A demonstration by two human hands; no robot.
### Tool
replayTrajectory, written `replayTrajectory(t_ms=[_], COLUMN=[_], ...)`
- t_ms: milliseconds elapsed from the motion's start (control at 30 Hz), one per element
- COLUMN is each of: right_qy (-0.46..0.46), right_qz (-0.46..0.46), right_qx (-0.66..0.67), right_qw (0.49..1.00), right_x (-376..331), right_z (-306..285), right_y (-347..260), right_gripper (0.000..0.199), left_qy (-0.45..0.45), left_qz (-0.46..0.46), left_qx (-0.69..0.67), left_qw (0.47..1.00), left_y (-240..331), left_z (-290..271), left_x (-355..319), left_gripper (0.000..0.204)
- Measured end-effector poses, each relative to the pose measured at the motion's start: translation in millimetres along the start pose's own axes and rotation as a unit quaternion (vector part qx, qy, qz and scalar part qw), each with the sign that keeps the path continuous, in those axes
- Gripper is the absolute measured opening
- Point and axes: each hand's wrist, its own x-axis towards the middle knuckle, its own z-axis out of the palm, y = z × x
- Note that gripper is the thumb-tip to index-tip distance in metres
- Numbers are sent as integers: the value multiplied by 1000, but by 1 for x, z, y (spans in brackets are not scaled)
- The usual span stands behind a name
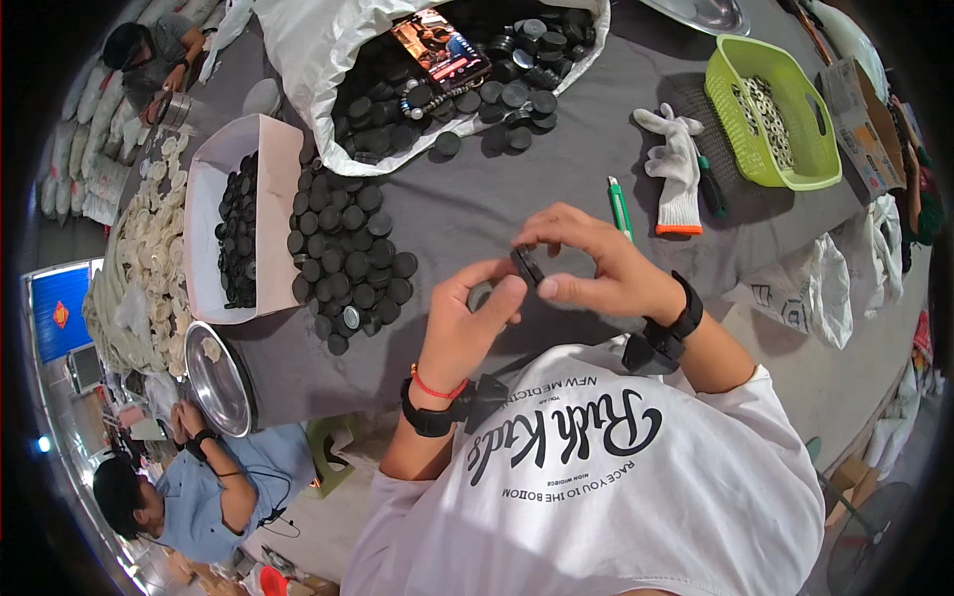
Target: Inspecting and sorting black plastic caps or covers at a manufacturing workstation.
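Note:
Above the dark grey cloth, close to my chest, a black round cap (527, 266) is held on edge between my hands. My left hand (467, 313) pinches it with thumb and finger from the left. From the right, my right hand (606, 260) grips it with curled fingers and thumb. Left of my hands lies a pile of similar black caps (353, 243), one with a silvery face. Beside that pile stands a white box (278, 214) holding smaller black pieces (238, 238). A green utility knife (620, 207) lies just beyond my right hand.
At the back, a white sack (303, 60) spills black caps, a phone (442, 48) resting on them. Right are a white glove (678, 174), a dark-handled tool (711, 187) and a green basket (730, 119). A metal bowl (221, 382) is left. Two people (214, 487) sit on the left.

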Motion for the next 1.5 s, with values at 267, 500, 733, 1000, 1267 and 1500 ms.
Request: replayTrajectory(t_ms=[267,500,733,1000,1267,1500], right_qy=[-9,13,29,14,58,282], right_qz=[-14,17,3,-9,111,133], right_qx=[15,-32,-8,40,-135,-447], right_qw=[1000,999,1000,999,983,839], right_x=[-20,-26,-23,-19,5,85], right_z=[-2,2,2,3,-17,-59], right_y=[-11,-3,-7,-6,65,113], right_gripper=[52,67,53,43,39,36], left_qy=[-37,1,-12,-16,209,177], left_qz=[22,15,15,3,25,7], left_qx=[119,76,87,104,-284,-211], left_qw=[992,997,996,994,936,961], left_y=[10,12,13,17,-12,-14], left_z=[9,8,8,11,-29,-18], left_x=[-13,-19,-18,-17,4,8], left_gripper=[28,26,25,26,44,27])
